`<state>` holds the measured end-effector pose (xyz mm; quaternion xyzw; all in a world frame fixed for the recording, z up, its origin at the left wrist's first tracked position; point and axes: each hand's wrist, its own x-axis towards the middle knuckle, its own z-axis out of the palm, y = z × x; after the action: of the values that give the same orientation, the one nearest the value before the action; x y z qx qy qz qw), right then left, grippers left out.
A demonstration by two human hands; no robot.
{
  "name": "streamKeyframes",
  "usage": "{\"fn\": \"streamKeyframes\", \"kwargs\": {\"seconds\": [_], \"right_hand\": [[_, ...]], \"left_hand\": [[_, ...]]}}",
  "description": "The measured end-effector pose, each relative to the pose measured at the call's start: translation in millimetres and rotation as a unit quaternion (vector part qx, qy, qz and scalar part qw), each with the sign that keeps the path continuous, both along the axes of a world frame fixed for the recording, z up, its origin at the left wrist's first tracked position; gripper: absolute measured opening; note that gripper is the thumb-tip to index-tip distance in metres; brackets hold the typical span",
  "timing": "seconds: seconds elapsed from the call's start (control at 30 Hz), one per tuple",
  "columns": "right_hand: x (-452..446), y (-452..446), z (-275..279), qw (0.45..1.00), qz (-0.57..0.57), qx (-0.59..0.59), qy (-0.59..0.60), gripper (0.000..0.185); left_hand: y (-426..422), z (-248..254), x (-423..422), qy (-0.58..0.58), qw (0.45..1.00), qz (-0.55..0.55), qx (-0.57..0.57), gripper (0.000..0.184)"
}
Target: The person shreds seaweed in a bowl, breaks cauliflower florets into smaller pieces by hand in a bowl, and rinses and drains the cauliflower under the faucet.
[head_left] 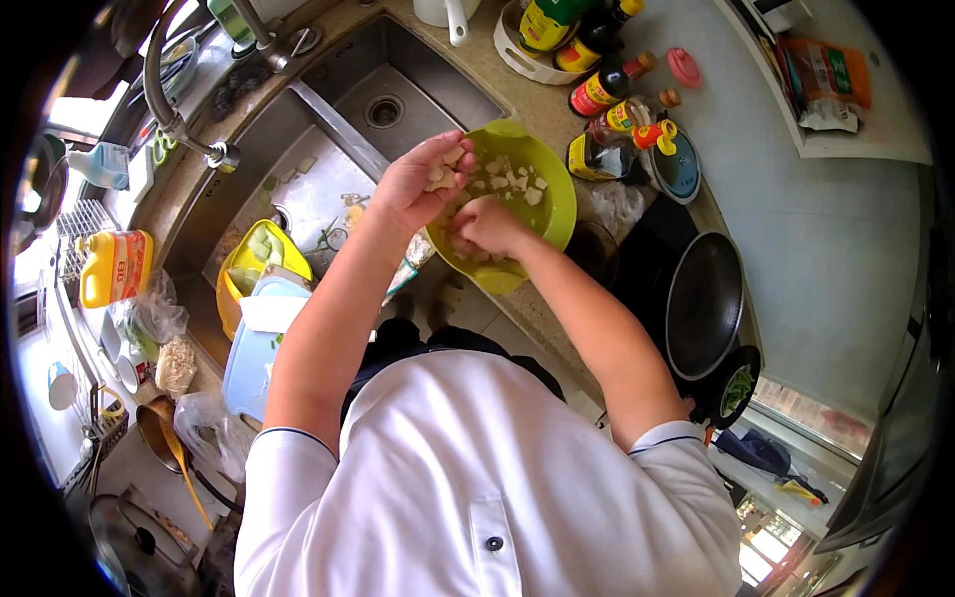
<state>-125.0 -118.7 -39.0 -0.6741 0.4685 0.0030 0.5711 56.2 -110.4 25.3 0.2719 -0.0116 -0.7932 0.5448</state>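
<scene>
A yellow-green bowl [563, 204] holds liquid and pale cut food chunks [512, 179]. My left hand [423, 184] is above its left rim, palm up, with fingers curled around several of the pale chunks. Inside the bowl, my right hand [487, 227] reaches down with its fingers bent among more chunks. What those fingertips grip is partly hidden by the hand.
Left of the bowl is a double steel sink [328, 75] with a faucet [221, 154]. A yellow basket [284, 239] of pale green pieces and a blue cutting board [249, 373] are nearby. Sauce bottles [602, 88] and a wok [704, 303] are to the right.
</scene>
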Motion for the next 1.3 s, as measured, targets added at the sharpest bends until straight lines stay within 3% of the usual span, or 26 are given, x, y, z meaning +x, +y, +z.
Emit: {"fn": "streamKeyframes", "kwargs": {"seconds": [0.07,0.13,0.23,0.3,0.4,0.47,0.53,0.57,0.6,0.67,0.7,0.73,0.8,0.83,0.87,0.93,1.0,1.07,1.1,1.13,1.2,1.23,1.27,1.3], "right_hand": [[-8.4,-8.6,19.1,0.974,-0.153,0.154,-0.058,0.019],[-15.3,-25.8,17.1,0.95,-0.223,0.182,-0.121,0.015],[9.9,-29.3,16.0,0.942,-0.3,0.134,-0.062,0.016],[30.9,-18.6,20.2,0.96,-0.265,0.093,-0.008,0.024],[38.8,-12.7,-19.7,0.974,-0.219,0.019,-0.053,0.025],[23.4,-9.5,-16.4,0.971,-0.227,0.034,-0.064,0.026],[-1.1,-11.6,-5.7,0.912,-0.284,0.192,-0.224,0.032],[-11.3,-14.6,1.0,0.941,-0.279,0.139,-0.132,0.036],[-19.6,-12.7,1.6,0.941,-0.28,0.138,-0.131,0.036],[-33.1,-9.0,-1.1,0.993,-0.062,-0.096,0.033,0.032],[-36.0,-8.6,-3.5,0.984,-0.059,-0.165,-0.018,0.031],[-40.4,-12.3,-5.2,0.984,-0.058,-0.166,-0.017,0.031],[-46.7,-13.2,-4.5,0.983,-0.177,-0.041,0.019,0.032],[-45.0,-12.6,-5.2,0.981,-0.192,0.014,-0.019,0.03],[-47.7,-15.8,-6.7,0.981,-0.194,0.014,-0.019,0.03],[-54.4,-27.1,-12.7,0.961,-0.215,-0.159,0.065,0.022],[-53.0,-18.4,-10.2,0.966,-0.187,-0.158,0.079,0.018],[-48.6,1.1,13.0,0.97,0.012,-0.229,0.085,0.02],[-48.5,-6.8,11.2,0.974,0.06,-0.148,0.158,0.02],[-50.9,-11.6,5.1,0.974,0.06,-0.15,0.157,0.02],[-51.5,-17.8,2.0,0.945,-0.063,-0.261,0.188,0.02],[-49.6,-13.6,6.8,0.929,0.014,-0.285,0.238,0.017],[-49.1,-17.6,13.1,0.928,0.014,-0.285,0.238,0.017],[-49.3,-22.4,21.6,0.981,-0.027,-0.122,0.146,0.018]], "left_hand": [[1.7,1.8,4.6,0.003,1.0,0.002,-0.003,0.013],[2.4,0.5,8.7,0.002,1.0,0.007,-0.007,0.013],[0.4,1.2,11.0,0.0,1.0,0.01,-0.004,0.012],[-0.2,2.8,10.5,0.0,1.0,0.008,0.005,0.012],[1.2,4.0,10.2,-0.01,1.0,0.021,0.016,0.012],[1.5,3.1,12.5,-0.027,0.999,0.02,0.025,0.012],[4.9,3.4,15.5,-0.04,0.999,0.021,0.022,0.013],[7.0,3.4,16.1,-0.057,0.998,0.019,0.022,0.014],[7.9,0.1,14.9,-0.055,0.998,0.018,0.022,0.014],[6.4,-7.9,12.0,-0.06,0.998,-0.008,0.026,0.014],[6.3,-6.0,10.7,-0.06,0.998,-0.008,0.025,0.014],[6.8,-4.6,7.9,-0.058,0.998,-0.01,0.022,0.013],[8.4,-3.9,3.2,-0.055,0.998,-0.015,0.021,0.013],[6.9,-3.4,2.0,-0.054,0.998,-0.017,0.029,0.013],[6.4,-3.2,0.9,-0.053,0.998,-0.02,0.037,0.013],[5.7,-3.7,-0.1,-0.051,0.998,-0.021,0.04,0.013],[5.0,-4.2,0.5,-0.051,0.997,-0.021,0.044,0.013],[5.6,-5.0,-0.7,-0.044,0.999,-0.015,0.029,0.014],[6.5,-4.9,-1.5,-0.044,0.998,-0.017,0.029,0.014],[7.2,-4.3,-2.1,-0.05,0.998,-0.022,0.032,0.014],[7.5,-5.7,-2.9,-0.054,0.998,-0.024,0.035,0.014],[8.0,-8.5,-4.0,-0.06,0.997,-0.027,0.038,0.014],[8.9,-11.0,-5.5,-0.065,0.997,-0.03,0.042,0.013],[11.1,-12.6,-8.2,-0.064,0.997,-0.031,0.041,0.013]]}}
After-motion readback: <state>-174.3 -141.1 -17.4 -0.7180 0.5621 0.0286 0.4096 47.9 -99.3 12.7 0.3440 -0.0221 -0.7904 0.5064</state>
